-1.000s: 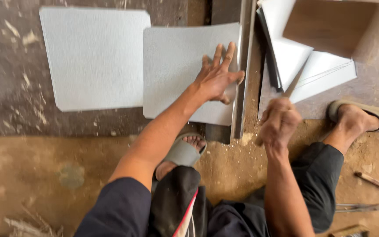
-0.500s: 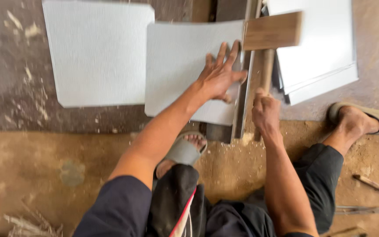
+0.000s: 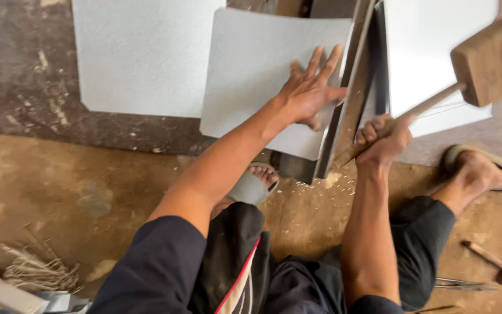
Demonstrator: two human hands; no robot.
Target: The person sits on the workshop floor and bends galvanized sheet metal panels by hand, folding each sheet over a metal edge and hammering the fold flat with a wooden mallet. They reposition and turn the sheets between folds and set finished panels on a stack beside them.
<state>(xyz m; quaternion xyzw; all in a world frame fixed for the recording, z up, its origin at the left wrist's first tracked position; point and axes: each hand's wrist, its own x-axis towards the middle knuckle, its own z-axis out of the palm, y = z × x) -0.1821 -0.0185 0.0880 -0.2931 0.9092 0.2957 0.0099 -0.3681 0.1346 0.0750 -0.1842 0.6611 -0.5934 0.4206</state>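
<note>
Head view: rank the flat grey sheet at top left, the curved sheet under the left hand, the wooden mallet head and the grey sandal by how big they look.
1. flat grey sheet, cropped by the frame's top edge
2. curved sheet, close behind it and partly hidden by the left hand
3. wooden mallet head, raised nearer the camera, so its lead is unsure
4. grey sandal, partly hidden

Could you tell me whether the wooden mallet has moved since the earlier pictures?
Yes. The wooden mallet in the right hand has swung rightward, away from the metal bar, and now hangs over the white sheets.

Second grey sheet flat on floor; straw bundle; small hammer
</note>
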